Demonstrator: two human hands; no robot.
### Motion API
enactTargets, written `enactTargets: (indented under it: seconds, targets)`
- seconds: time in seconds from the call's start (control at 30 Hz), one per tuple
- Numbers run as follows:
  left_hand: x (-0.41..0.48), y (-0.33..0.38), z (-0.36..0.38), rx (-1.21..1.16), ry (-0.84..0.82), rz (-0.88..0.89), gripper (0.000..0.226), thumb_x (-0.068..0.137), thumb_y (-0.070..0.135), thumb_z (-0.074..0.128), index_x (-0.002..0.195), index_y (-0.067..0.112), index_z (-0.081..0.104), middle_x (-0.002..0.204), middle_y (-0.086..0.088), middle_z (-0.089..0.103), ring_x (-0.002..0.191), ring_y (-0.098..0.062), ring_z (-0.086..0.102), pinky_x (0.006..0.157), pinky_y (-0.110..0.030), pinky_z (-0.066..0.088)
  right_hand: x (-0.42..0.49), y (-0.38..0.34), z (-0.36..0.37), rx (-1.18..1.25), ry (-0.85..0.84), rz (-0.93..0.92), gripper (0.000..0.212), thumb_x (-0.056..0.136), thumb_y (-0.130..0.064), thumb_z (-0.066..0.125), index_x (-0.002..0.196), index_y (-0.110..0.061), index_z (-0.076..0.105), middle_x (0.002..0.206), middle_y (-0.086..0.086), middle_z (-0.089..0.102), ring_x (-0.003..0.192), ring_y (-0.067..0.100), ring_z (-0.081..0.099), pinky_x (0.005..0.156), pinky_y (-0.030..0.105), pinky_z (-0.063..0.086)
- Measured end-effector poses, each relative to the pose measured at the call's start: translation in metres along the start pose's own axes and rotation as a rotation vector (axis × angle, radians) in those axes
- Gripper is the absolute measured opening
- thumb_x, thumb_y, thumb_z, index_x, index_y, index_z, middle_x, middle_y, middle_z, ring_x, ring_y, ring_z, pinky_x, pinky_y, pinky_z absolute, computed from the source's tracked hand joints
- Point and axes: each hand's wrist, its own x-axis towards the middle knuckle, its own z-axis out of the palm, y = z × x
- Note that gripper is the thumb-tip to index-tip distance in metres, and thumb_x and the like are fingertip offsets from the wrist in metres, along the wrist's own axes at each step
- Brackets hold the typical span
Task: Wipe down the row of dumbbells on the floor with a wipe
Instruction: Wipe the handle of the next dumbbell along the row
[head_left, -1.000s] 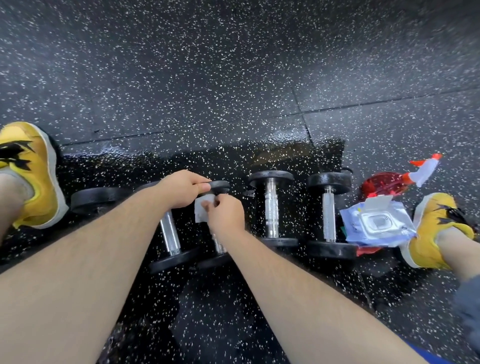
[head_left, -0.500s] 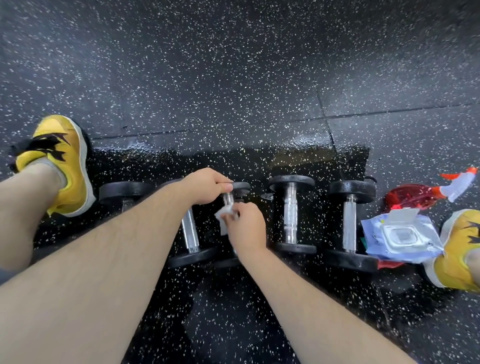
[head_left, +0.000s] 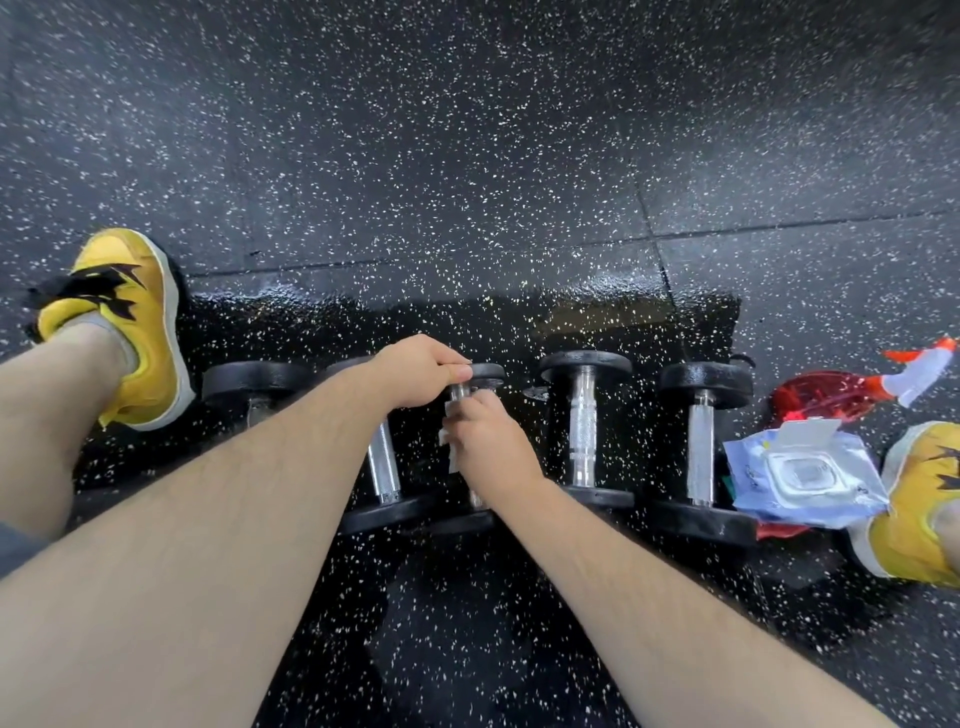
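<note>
On the speckled floor (head_left: 467, 182), the left grip (head_left: 415, 371) grasps the far plate of the third dumbbell (head_left: 488, 372) in the row of five, while the right grip (head_left: 488, 441) holds the white wipe (head_left: 450, 448) wrapped against that dumbbell's chrome handle, between its plates.

Right hand (head_left: 488, 441) slid down the middle dumbbell (head_left: 488, 372) handle away from its far plate, bare chrome now showing above the knuckles, wipe (head_left: 451, 457) bunched smaller beside the fingers.
</note>
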Motion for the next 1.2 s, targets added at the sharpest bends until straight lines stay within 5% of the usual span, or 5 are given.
enactTargets:
  seconds: [0.27,0.5,0.77,0.93,1.2]
  targets:
    - [-0.004,0.003,-0.003,0.023,-0.013,-0.012,0.024,0.102,0.038,0.055,0.118,0.04,0.072,0.109,0.008,0.072,0.103,-0.017,0.065,0.096,-0.037,0.052,-0.006,0.001,-0.011,-0.109,-0.115,-0.206,0.018,0.084,-0.003,0.066,0.093,-0.016,0.076,0.103,-0.006,0.069,0.111,0.022,0.05,0.084,0.029,0.053]
    - [-0.004,0.005,-0.004,0.009,-0.033,0.008,0.026,0.104,0.036,0.053,0.122,0.035,0.071,0.092,0.008,0.069,0.083,-0.012,0.062,0.078,-0.029,0.049,-0.023,-0.011,-0.014,0.244,0.049,0.238,0.017,0.092,-0.003,0.058,0.101,-0.006,0.072,0.105,0.007,0.058,0.099,0.025,0.052,0.079,0.038,0.05]
    - [-0.005,0.005,-0.004,0.0,-0.018,-0.003,0.027,0.103,0.036,0.055,0.124,0.034,0.072,0.11,0.003,0.073,0.103,-0.019,0.065,0.095,-0.035,0.051,-0.005,-0.016,-0.029,0.659,0.134,0.672,0.017,0.097,-0.008,0.057,0.096,-0.014,0.073,0.094,-0.005,0.064,0.085,0.012,0.061,0.078,0.031,0.052]
    - [-0.002,0.004,-0.006,-0.047,-0.04,-0.031,0.027,0.102,0.035,0.057,0.125,0.033,0.07,0.117,0.006,0.07,0.107,-0.016,0.062,0.099,-0.033,0.047,-0.02,-0.011,-0.024,0.687,0.076,0.723,0.016,0.098,-0.012,0.058,0.09,-0.015,0.071,0.081,-0.009,0.064,0.065,0.005,0.055,0.056,0.024,0.045]
    - [-0.005,0.002,-0.015,-0.031,-0.116,-0.007,0.031,0.105,0.029,0.052,0.131,0.036,0.067,0.128,0.009,0.065,0.121,-0.016,0.056,0.109,-0.032,0.038,-0.025,-0.013,-0.029,0.783,0.071,0.768,0.006,0.093,-0.018,0.07,0.091,-0.015,0.074,0.089,-0.008,0.068,0.069,0.006,0.057,0.063,0.021,0.051]
